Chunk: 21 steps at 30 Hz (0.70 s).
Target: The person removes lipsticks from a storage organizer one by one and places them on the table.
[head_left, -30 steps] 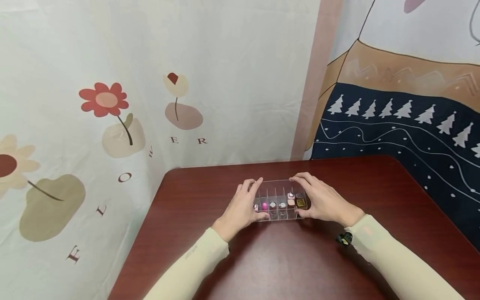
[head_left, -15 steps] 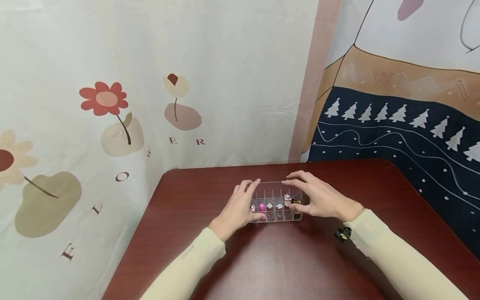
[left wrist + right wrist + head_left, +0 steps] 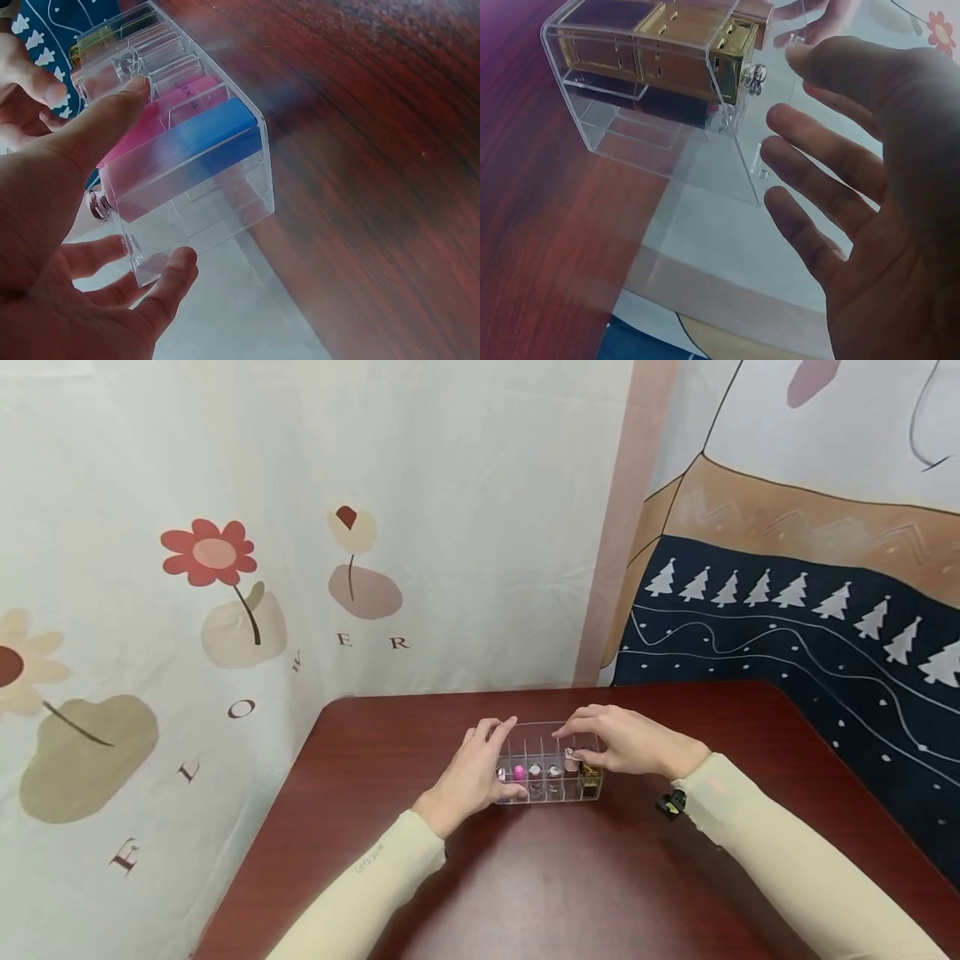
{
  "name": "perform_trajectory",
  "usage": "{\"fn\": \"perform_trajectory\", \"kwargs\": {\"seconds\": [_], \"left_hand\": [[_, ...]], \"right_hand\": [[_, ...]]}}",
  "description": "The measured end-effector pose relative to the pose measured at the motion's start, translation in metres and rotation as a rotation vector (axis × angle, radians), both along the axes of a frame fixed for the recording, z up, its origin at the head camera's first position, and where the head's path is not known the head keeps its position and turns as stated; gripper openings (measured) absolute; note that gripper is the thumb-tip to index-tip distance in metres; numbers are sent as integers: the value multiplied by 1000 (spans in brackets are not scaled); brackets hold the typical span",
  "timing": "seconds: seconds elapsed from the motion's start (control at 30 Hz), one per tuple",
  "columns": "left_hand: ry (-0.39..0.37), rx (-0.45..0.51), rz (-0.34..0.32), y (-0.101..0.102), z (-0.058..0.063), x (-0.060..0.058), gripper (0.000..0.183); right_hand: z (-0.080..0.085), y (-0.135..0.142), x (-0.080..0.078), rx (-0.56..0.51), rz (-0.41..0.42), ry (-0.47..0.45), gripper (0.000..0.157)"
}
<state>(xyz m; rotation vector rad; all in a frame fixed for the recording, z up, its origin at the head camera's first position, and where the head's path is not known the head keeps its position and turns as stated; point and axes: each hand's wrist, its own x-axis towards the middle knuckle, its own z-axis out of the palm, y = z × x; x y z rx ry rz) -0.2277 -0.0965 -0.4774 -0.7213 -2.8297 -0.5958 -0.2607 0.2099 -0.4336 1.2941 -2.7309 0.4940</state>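
Observation:
A clear acrylic lipstick organizer [image 3: 564, 793] stands on the table with several tubes in its front row of slots. My left hand [image 3: 467, 770] grips its left end, thumb over the front and fingers round the back. At that end sit a blue-ended tube [image 3: 217, 131] and a pink tube [image 3: 174, 103]. Over the right part hovers my right hand [image 3: 628, 740], fingers spread and slightly bent, thumb near a pale pink tube [image 3: 572, 763] with a shiny top. A gold-trimmed dark tube [image 3: 607, 52] stands in the rightmost slot. Two clear-topped tubes [image 3: 544, 772] fill middle slots.
The reddish-brown table [image 3: 570, 877] has rounded far corners. Behind it hangs a white curtain [image 3: 465, 527] printed with flowers, and a dark blue cloth [image 3: 750, 635] with white trees is at the right.
My right hand has left the organizer's right end and moved left over the slots, its thumb now by the pale pink tube. The left hand keeps its grip.

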Motion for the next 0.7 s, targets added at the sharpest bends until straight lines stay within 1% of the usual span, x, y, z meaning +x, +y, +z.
{"fn": "perform_trajectory", "kwargs": {"seconds": [0.1,0.3,0.4,0.57,0.7], "left_hand": [[-3,-6,3,-1,0,0,124],[5,-8,7,-3,0,1,123],[-6,-9,12,-4,-1,1,124],[-11,-3,7,-4,-1,-1,124],[-19,-6,6,0,-1,-2,124]], "right_hand": [[0,0,-2,10,3,-16,41],[-3,-1,-5,42,16,-8,39],[-4,-3,-6,50,25,-4,36],[-4,-5,-9,35,44,-6,33],[-5,-6,-11,16,57,-35,33]]}}
